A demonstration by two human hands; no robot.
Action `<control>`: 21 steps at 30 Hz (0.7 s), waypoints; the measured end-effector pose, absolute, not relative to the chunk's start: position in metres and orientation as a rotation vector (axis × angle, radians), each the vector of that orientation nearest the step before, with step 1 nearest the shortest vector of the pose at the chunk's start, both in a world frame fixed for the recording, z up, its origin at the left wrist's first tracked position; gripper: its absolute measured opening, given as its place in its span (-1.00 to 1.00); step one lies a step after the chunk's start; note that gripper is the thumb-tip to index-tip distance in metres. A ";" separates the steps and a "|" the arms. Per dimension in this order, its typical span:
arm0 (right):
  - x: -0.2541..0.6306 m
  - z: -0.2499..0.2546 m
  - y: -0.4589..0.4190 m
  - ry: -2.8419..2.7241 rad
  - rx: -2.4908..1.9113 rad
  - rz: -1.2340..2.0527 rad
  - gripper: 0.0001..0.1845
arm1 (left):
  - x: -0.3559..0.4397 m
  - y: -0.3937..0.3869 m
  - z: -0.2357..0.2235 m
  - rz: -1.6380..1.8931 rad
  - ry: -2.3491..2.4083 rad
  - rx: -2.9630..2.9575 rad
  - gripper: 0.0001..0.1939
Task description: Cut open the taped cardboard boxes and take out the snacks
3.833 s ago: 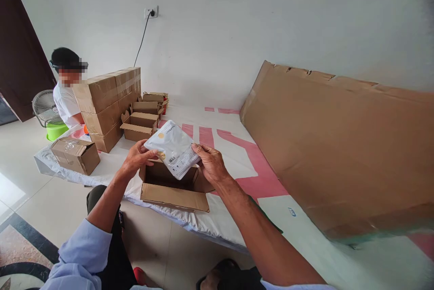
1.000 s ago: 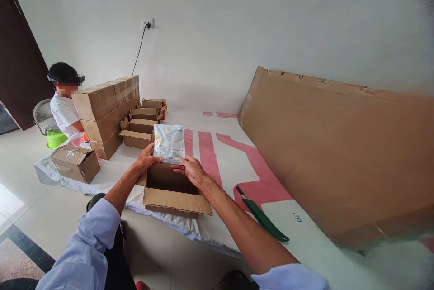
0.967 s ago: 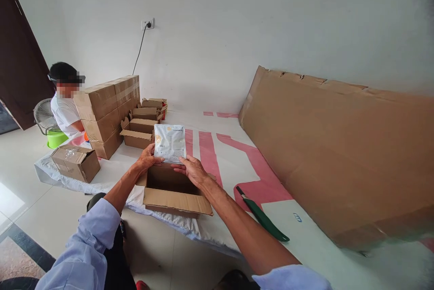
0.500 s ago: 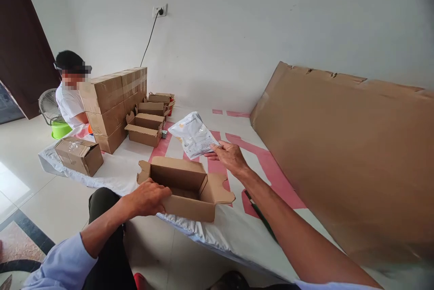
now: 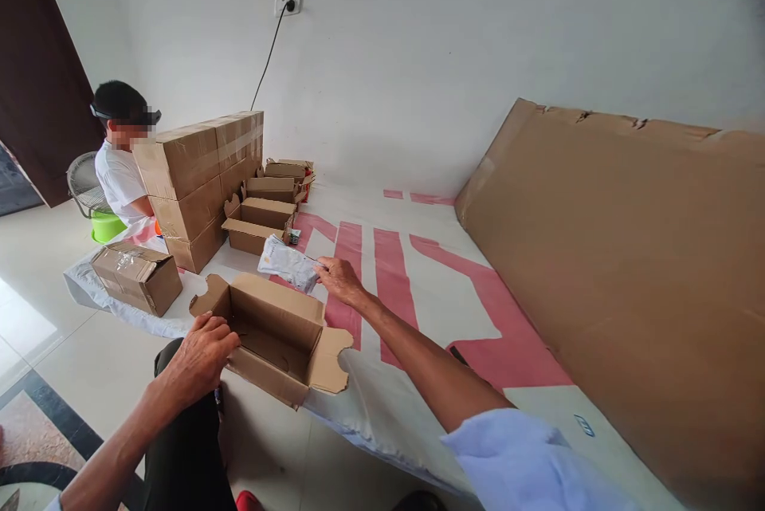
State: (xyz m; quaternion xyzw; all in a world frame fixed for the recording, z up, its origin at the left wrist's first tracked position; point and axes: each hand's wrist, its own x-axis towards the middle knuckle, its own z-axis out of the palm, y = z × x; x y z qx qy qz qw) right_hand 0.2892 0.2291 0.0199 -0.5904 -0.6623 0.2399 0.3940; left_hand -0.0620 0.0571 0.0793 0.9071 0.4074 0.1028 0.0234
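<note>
An open, empty cardboard box (image 5: 276, 336) sits at the near edge of a white and red sheet (image 5: 418, 312) on the floor. My left hand (image 5: 200, 351) grips the box's near left wall, fingers curled over the rim. My right hand (image 5: 338, 278) reaches past the box's far side and pinches the edge of a white plastic pouch (image 5: 288, 262), which hangs low just beyond the box.
A stack of sealed cartons (image 5: 197, 184) and several small open boxes (image 5: 258, 224) stand at the back left. Another person (image 5: 119, 168) sits behind the stack by a fan (image 5: 80, 186). A taped carton (image 5: 137, 278) lies at left. A large cardboard sheet (image 5: 621, 256) leans at right.
Both hands held the pouch above the box. My left hand then let go and took the box's wall, turning the box. My right hand carried the pouch left and down beyond it.
</note>
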 end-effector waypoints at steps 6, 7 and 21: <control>0.252 0.024 0.259 -1.889 -1.562 0.428 -0.67 | -0.079 0.072 0.068 0.485 1.425 2.795 -0.71; 0.247 0.024 0.265 -1.913 -1.571 0.407 -0.68 | -0.081 0.075 0.066 0.508 1.447 2.789 -0.69; 0.201 0.003 0.328 -1.916 -1.685 0.352 -0.78 | -0.048 0.024 0.006 1.206 1.919 2.215 -0.69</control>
